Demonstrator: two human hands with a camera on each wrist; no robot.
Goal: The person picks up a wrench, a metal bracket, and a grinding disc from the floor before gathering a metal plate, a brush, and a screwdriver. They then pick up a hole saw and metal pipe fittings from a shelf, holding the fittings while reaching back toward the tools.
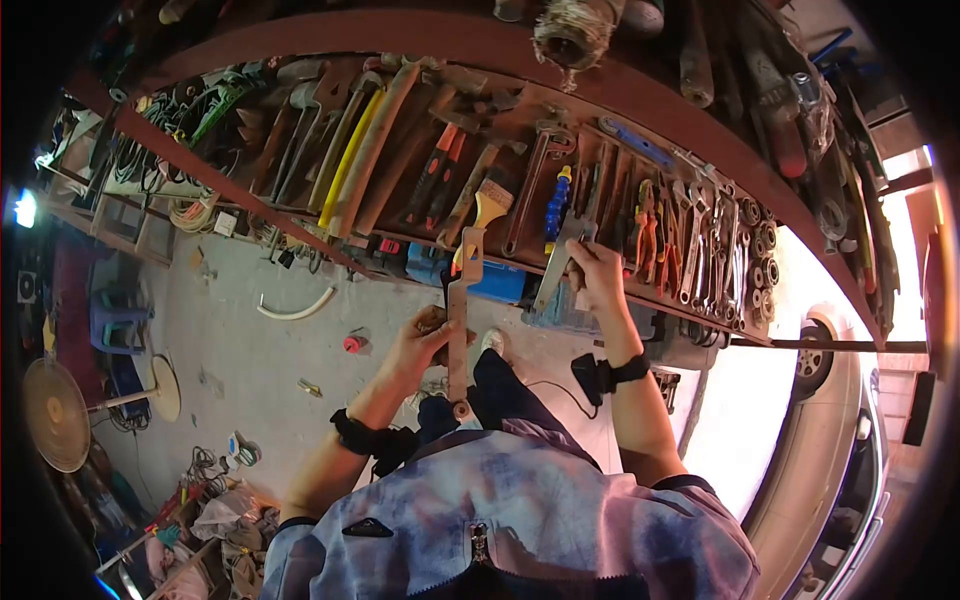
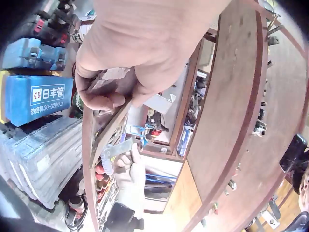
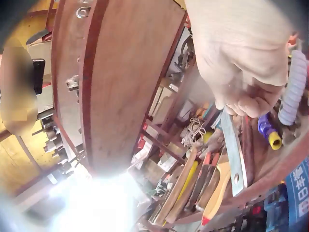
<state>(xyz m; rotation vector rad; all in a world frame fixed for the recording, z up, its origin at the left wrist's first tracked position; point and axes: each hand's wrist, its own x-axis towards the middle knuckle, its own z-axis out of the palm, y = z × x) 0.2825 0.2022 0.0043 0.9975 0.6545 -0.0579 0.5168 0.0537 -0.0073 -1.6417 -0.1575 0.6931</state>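
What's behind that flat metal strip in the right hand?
The tool shelf; a brush handle and a blue tube show nearby. Whatever the metal strip itself covers can't be seen.

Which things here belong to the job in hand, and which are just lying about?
Likely in the job:
long flat piece, in the left hand
flat metal strip, in the right hand

Likely just lying about:
paintbrush
pliers
wrenches
fan
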